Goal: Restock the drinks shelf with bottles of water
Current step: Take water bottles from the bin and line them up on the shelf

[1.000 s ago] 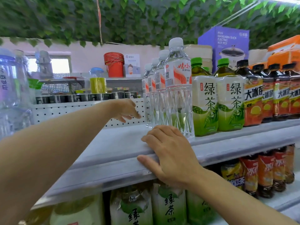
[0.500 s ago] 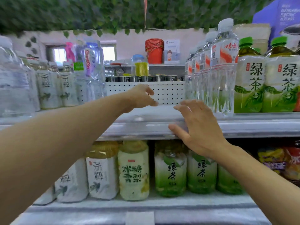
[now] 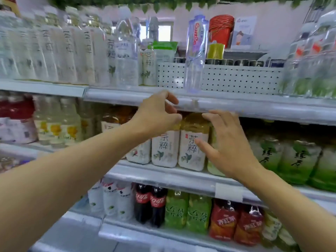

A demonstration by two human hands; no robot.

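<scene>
Both my hands hang in the air in front of the drinks shelf (image 3: 227, 103) and hold nothing. My left hand (image 3: 156, 113) has loosely curled fingers just below the top shelf's front edge. My right hand (image 3: 227, 142) is spread with straight fingers in front of the tea bottles (image 3: 192, 142) on the middle shelf. A tall clear water bottle with a purple label (image 3: 195, 53) stands alone on the top shelf, above and between my hands. A row of clear water bottles with red labels (image 3: 314, 57) stands at the top shelf's right end.
A wider clear water bottle (image 3: 126, 51) and pale tea bottles (image 3: 76, 50) fill the top shelf's left part. A white perforated back panel (image 3: 236, 77) closes the shelf's open stretch. Green tea bottles (image 3: 294, 160) stand at middle right; cola bottles (image 3: 151, 202) and other drinks on the lowest shelf.
The view has swung left and down. Both hands have come away from the top shelf's edge and now hover lower, the right one in front of the middle shelf.
</scene>
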